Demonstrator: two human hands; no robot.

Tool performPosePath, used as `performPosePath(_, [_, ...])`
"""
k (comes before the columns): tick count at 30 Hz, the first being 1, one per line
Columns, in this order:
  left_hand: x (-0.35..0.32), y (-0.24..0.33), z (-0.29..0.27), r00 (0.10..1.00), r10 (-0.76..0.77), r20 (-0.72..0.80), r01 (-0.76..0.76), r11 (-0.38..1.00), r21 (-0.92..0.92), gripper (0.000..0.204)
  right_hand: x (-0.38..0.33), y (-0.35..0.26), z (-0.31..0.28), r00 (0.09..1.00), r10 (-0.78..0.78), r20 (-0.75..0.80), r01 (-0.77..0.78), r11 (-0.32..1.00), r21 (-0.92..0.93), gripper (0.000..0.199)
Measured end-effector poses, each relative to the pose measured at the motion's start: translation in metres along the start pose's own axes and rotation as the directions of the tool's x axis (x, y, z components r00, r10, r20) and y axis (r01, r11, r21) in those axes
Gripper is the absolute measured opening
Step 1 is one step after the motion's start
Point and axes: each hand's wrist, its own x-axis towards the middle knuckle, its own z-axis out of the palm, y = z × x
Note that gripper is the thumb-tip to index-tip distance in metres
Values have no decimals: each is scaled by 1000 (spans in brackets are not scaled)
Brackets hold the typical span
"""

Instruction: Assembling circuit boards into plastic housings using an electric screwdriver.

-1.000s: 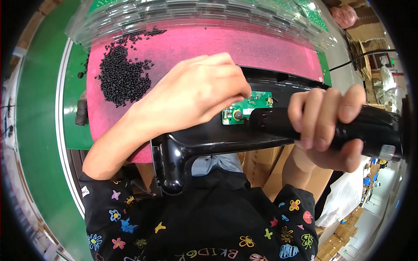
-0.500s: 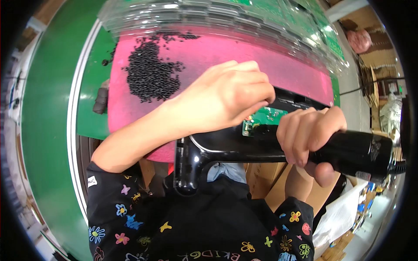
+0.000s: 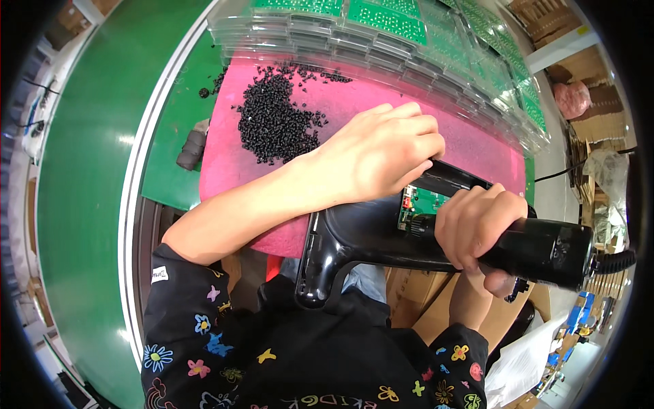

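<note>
A black electric screwdriver lies sideways in my right hand, the fingers wrapped round its body. Its ridged front end is over the lower left part of a green circuit board, and the tip is hard to make out. The board sits inside a black plastic housing with a rounded arm toward my lap. My left hand is closed above the far left side of the board, by the housing's rim. Its fingertips are pressed together and what they hold, if anything, is hidden.
A pile of small black screw-like pieces covers the left part of the pink mat. Stacked clear trays with green boards stand behind. A dark rolled object lies left of the mat. The screwdriver's cord runs off right.
The whole scene has shifted right in the picture. My right hand and the screwdriver have come slightly closer to my left hand. My left hand keeps its place over the housing.
</note>
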Motion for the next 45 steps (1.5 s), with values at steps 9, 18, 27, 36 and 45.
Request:
performPosePath(9, [-5, 0, 0, 959, -138, 247, 113, 987, 110, 30, -13, -4, 8, 996, -27, -82, 28, 1000, 9, 37])
performPosePath(18, [-1, 10, -8, 894, -245, 375, 144, 950, 276, 28, -36, -47, -32, 624, 149, -767, 84, 963, 256, 30])
performPosePath(27, [12, 19, 6, 888, -240, 391, 103, 935, 340, 25, -127, -107, -48, 434, -63, -899, -40, 995, -89, 39])
performPosePath(36, [-1, 80, -67, 957, -204, 207, 143, 951, 275, 19, -315, -211, -74, 220, -669, -710, -626, 461, -629, 17])
performPosePath(45, [-156, 10, -203, 692, -449, -565, 710, 565, 420, 46, -652, -30, -103, -176, 10, -984, -984, 27, 176, 64])
